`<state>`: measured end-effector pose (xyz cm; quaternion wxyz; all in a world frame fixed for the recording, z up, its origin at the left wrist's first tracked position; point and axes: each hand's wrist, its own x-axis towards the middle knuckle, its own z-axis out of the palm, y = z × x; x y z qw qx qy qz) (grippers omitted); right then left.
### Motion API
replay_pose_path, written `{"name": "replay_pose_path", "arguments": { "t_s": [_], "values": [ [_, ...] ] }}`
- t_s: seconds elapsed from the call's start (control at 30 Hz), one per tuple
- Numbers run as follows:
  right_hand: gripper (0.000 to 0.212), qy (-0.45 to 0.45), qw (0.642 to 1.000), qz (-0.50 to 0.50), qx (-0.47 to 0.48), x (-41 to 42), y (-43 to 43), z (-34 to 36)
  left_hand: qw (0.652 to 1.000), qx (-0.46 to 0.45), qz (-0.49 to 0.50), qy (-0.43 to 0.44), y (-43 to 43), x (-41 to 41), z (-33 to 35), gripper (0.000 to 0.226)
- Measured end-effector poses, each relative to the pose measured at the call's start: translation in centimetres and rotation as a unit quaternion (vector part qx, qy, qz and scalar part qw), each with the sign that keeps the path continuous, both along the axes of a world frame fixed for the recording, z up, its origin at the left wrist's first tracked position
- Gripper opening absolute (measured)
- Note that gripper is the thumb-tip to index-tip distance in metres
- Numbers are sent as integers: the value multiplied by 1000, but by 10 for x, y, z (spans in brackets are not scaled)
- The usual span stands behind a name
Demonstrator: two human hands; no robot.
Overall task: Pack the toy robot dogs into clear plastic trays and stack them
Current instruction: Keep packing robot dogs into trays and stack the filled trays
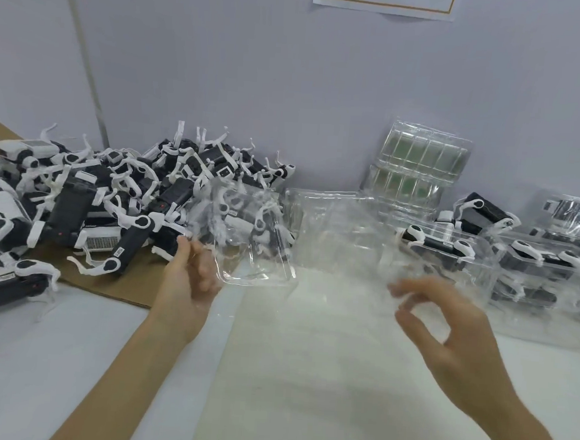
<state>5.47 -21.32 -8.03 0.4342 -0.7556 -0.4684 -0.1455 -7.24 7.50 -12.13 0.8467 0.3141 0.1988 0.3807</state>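
Left grip point(188, 281) pinches clear tray point(257, 252) near-left corner; tray extends rightward, seemingly tilted.

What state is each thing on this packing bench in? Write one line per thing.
left hand: grips the clear tray's edge.
clear tray: empty, lifted, tilted.
right hand: blurred, fingers curled; unclear whether it holds anything.
loose toy dogs: unpacked, heaped on cardboard.
packed trays: filled, stacked at right.
spare trays: empty, propped against the wall.
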Motion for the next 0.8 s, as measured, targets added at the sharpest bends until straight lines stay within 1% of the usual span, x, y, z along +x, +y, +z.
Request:
{"name": "replay_pose_path", "arguments": {
  "t_s": [0.1,0.23,0.27,0.3,0.33,0.37,0.4,0.47,0.5,0.53,0.57,0.63,0.7,0.73,0.8],
  "values": [
    [33,-40,994,-33,-97,0,-22,-14,999,-3,20,26,4,1,-3,52],
    [35,-39,980,-51,-190,10,-42,-28,999,-14,31,36,8,2,-8,50],
    [39,-34,977,-54,-204,12,-44,-30,999,-11,33,37,8,3,-9,50],
    [47,-32,975,-57,-211,14,-45,-31,999,-7,33,38,8,3,-10,49],
    [58,-34,977,-61,-204,15,-45,-31,999,-5,29,39,7,3,-10,47],
    [65,-36,982,-63,-177,14,-43,-30,999,-4,23,37,6,4,-9,44],
    [64,-35,988,-63,-136,11,-39,-26,999,-7,12,30,5,4,-8,39],
    [48,-25,998,-33,-44,-2,-24,-14,1000,-1,-13,20,1,5,-7,36],
    [40,-18,1000,-7,-18,-10,-13,-9,999,15,-26,21,-3,5,-7,38],
    [33,-19,999,21,-18,-19,-2,-6,999,31,-38,22,-6,5,-6,42],
    [32,-27,998,47,-41,-28,9,-4,998,43,-50,21,-10,5,-5,44],
    [47,-35,987,82,-137,-41,30,-5,997,49,-65,16,-15,3,-3,45],
    [57,-60,966,75,-240,-41,46,-15,996,64,-62,13,-16,1,-1,47],
    [57,-72,957,63,-273,-38,51,-20,996,72,-55,11,-16,0,-1,46],
    [52,-76,954,37,-286,-33,54,-26,995,86,-45,12,-13,0,0,42]
  ]
}}
